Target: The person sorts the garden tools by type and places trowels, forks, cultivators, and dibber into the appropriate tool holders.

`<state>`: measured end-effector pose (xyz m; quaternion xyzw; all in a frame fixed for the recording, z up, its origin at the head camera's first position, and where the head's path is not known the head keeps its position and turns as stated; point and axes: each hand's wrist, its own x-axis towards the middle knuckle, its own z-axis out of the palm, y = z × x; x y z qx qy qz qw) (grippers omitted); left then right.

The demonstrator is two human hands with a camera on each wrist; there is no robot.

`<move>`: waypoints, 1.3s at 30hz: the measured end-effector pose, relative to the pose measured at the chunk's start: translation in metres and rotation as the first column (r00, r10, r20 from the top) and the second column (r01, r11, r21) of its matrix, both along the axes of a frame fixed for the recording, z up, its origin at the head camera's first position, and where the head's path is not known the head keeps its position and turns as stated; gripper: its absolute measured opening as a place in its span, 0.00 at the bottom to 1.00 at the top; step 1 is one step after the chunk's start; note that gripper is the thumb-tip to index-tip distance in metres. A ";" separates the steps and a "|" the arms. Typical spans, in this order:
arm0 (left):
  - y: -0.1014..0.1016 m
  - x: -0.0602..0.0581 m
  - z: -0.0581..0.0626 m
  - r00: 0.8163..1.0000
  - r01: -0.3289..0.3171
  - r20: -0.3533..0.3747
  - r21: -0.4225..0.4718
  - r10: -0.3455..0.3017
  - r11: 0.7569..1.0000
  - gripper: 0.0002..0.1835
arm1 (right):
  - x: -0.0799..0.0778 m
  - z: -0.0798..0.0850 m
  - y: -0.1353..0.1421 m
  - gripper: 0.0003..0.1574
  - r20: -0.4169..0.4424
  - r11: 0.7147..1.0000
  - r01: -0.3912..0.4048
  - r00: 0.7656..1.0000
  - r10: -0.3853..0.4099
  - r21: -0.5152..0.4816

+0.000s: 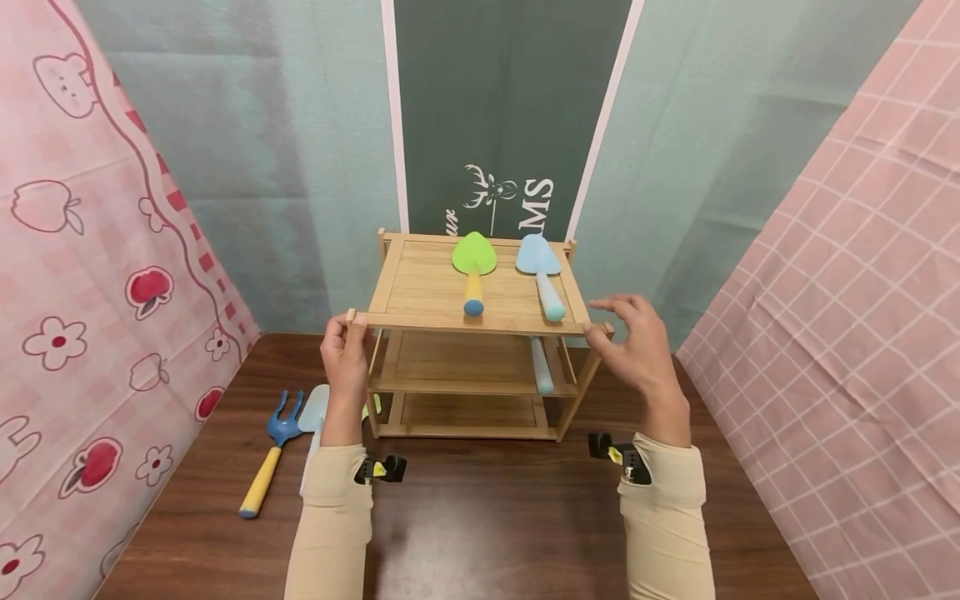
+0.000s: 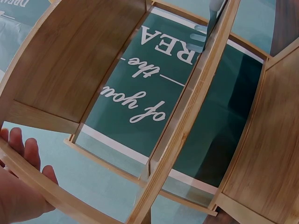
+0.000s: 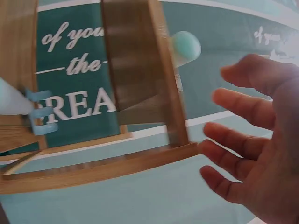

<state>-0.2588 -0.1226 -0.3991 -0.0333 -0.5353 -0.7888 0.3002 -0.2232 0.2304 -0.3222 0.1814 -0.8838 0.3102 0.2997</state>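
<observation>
A three-tier wooden shelf [image 1: 431, 283] stands on the table. My left hand [image 1: 347, 346] grips its front left corner, and in the left wrist view the fingers [image 2: 32, 151] curl round the wooden edge. Beside the front right corner is my right hand [image 1: 637, 342], its fingers spread and holding nothing. In the right wrist view those fingers [image 3: 233, 140] are apart from the wood. On the top tier lie a green trowel [image 1: 474, 253] with a yellow handle and a light blue trowel [image 1: 537, 255]. A pale-handled hand fork [image 1: 542, 367] rests on the middle tier, its blue tines showing in the wrist views.
Left of the shelf, a blue hand fork [image 1: 283, 427] with a yellow handle lies on the brown table [image 1: 480, 517]. A light blue tool [image 1: 315, 408] and a green piece [image 1: 372, 407] are partly hidden by my left arm. Curtains [image 1: 285, 167] enclose the back and sides.
</observation>
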 end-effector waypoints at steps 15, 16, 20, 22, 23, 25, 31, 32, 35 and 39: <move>-0.001 -0.003 -0.004 0.997 0.035 -0.075 0.025 -0.033 0.999 0.08 | -0.017 -0.043 -0.010 0.18 0.016 0.890 0.084 0.996 -0.086 -0.449; -0.001 -0.002 -0.004 0.997 0.037 -0.070 0.024 -0.035 0.999 0.07 | -0.016 -0.044 -0.011 0.19 0.024 0.873 0.092 0.995 -0.092 -0.479; -0.001 -0.002 -0.002 1.000 0.017 -0.017 -0.006 -0.017 1.000 0.05 | -0.008 -0.040 -0.021 0.19 0.077 0.819 0.114 0.993 -0.085 -0.562; -0.001 -0.002 -0.001 1.000 0.016 -0.008 -0.002 -0.016 1.000 0.04 | -0.003 -0.037 -0.026 0.19 0.103 0.790 0.112 0.993 -0.062 -0.603; -0.001 -0.001 -0.001 1.000 0.015 -0.007 0.003 -0.015 1.000 0.04 | -0.002 -0.037 -0.028 0.19 0.113 0.775 0.108 0.992 -0.047 -0.623; -0.001 -0.001 0.001 1.000 0.015 -0.007 0.012 -0.015 1.000 0.03 | -0.004 -0.040 -0.029 0.18 0.124 0.723 0.085 0.992 0.001 -0.685; -0.002 0.000 0.002 1.000 0.006 -0.013 0.007 -0.006 1.000 0.04 | -0.022 -0.059 -0.029 0.07 0.078 0.517 0.006 0.990 0.117 -0.856; -0.002 0.001 0.003 1.000 0.004 -0.014 0.006 -0.004 1.000 0.04 | -0.024 -0.062 -0.029 0.04 0.067 0.499 -0.002 0.991 0.120 -0.866; -0.003 0.001 0.002 1.000 0.009 -0.005 0.007 -0.009 1.000 0.07 | -0.028 -0.066 -0.030 0.03 0.041 0.481 -0.019 0.992 0.115 -0.877; -0.004 0.002 0.004 0.999 0.037 0.023 -0.011 -0.037 0.999 0.06 | -0.029 -0.066 -0.031 0.05 0.042 0.470 -0.010 0.994 0.101 -0.883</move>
